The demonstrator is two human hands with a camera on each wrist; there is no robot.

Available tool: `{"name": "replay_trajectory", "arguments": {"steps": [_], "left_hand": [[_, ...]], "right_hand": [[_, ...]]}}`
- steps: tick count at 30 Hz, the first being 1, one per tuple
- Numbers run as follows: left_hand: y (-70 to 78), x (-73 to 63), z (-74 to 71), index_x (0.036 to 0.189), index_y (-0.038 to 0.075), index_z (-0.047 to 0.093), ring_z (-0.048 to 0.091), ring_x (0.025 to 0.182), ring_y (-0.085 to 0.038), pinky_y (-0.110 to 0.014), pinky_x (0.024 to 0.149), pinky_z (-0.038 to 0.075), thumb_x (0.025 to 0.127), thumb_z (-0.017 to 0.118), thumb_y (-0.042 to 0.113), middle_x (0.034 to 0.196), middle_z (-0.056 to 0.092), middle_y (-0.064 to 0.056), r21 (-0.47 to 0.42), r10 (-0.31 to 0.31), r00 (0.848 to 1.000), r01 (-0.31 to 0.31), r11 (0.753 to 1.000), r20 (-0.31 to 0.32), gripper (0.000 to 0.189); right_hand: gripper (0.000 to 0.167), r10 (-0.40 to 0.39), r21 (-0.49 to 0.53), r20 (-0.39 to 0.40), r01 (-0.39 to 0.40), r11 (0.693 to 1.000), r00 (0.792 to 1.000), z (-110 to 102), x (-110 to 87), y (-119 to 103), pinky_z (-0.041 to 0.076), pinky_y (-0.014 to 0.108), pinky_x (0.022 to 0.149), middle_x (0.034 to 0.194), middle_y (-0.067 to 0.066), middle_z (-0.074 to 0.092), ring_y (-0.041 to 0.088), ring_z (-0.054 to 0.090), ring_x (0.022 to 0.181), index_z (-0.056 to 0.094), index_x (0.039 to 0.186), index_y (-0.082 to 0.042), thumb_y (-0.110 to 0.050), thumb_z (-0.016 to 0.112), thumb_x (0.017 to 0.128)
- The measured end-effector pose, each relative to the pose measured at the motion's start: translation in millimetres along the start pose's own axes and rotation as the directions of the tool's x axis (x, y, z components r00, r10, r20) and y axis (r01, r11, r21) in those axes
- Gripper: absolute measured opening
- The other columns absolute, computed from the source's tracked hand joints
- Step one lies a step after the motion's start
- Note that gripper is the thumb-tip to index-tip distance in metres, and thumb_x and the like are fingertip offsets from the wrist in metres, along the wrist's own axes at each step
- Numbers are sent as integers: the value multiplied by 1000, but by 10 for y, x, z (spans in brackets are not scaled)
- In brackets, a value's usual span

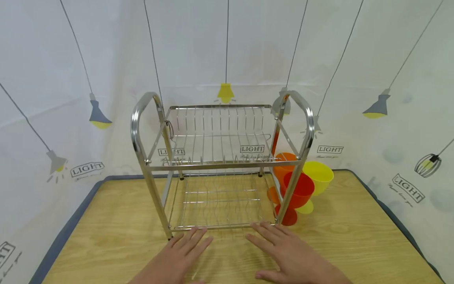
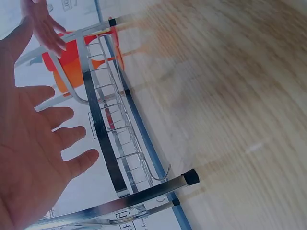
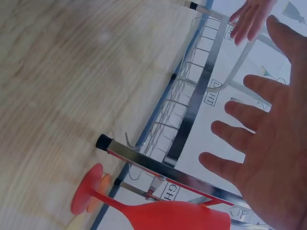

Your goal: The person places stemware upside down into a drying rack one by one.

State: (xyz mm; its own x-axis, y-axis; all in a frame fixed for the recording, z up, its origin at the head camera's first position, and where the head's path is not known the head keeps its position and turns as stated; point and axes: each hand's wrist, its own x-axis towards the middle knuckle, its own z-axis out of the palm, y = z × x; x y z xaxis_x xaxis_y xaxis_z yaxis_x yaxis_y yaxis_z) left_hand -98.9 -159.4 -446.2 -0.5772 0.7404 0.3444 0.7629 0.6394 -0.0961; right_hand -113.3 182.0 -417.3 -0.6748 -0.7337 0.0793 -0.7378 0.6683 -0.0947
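A two-tier metal dish rack stands on the wooden table. My left hand is held in front of the rack's lower left, palm down with fingers straight, holding nothing. On the other side, my right hand is spread before the lower right, also holding nothing. Both wrist views show the left palm and right palm with fingers extended, apart from the rack. Beside the rack's right legs are a red goblet, an orange goblet and a yellow goblet.
The wooden table has a dark blue edge. Behind and around it hangs a white curtain printed with lamps and the word LIGHT. Both rack tiers show only wires.
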Motion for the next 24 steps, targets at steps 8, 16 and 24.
{"name": "replay_trajectory", "arguments": {"steps": [8, 16, 24], "left_hand": [[-57, 82, -176, 151, 9, 34, 50, 131, -26, -44, 95, 51, 88, 59, 60, 149, 45, -6, -70, -56, 997, 52, 996, -56, 84], [-83, 89, -291, 150, 15, 37, 57, 121, -18, -43, 80, 56, 94, 56, 52, 141, 54, -1, -96, -130, 975, 114, 989, -182, 70], [-111, 157, -348, 140, 7, 52, 63, 109, -23, -42, 75, 55, 100, 48, 44, 126, 64, -6, -115, -129, 897, 88, 989, -422, 54]], "right_hand": [[73, -46, -86, -177, 31, 996, 983, -127, 17, 36, 46, 49, 103, 156, -2, 34, 22, 41, 138, 33, 152, -32, -65, 52, 90], [70, -57, -100, -268, 31, 995, 962, -257, 86, 27, 48, 49, 100, 153, -3, 40, 21, 44, 135, 41, 148, -30, -61, 58, 89], [63, -129, -103, -444, 93, 990, 887, -346, 132, 50, 51, 50, 96, 143, 5, 52, 26, 52, 127, 48, 144, -17, -55, 55, 94]]}}
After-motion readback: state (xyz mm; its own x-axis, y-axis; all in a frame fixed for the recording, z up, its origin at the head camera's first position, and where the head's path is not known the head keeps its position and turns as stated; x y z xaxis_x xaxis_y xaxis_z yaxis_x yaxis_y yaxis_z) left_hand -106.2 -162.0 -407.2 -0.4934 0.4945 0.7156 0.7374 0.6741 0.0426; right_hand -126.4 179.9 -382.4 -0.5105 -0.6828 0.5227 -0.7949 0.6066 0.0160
